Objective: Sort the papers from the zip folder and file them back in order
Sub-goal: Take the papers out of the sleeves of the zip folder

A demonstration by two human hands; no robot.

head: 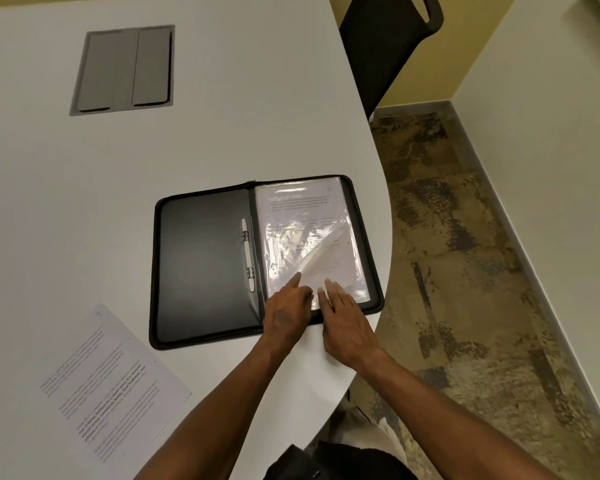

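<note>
A black zip folder (201, 265) lies open on the white table. Its right half holds clear plastic sleeves (291, 216) with printed papers inside. One sheet (321, 258) curls up at the sleeve's lower edge. My left hand (286, 311) rests at the sleeve's bottom edge, index finger stretched onto the curled sheet, other fingers curled. My right hand (343, 317) lies beside it with straight fingers pressing the sheet's lower corner. A loose printed page (108, 386) lies on the table to the lower left. A white fastener strip (246, 254) sits by the folder's spine.
A grey cable hatch (125, 69) is set into the table (84, 202) at the back left. A black chair (388, 36) stands beyond the table's curved right edge. Patterned carpet (465, 271) and a wall run along the right.
</note>
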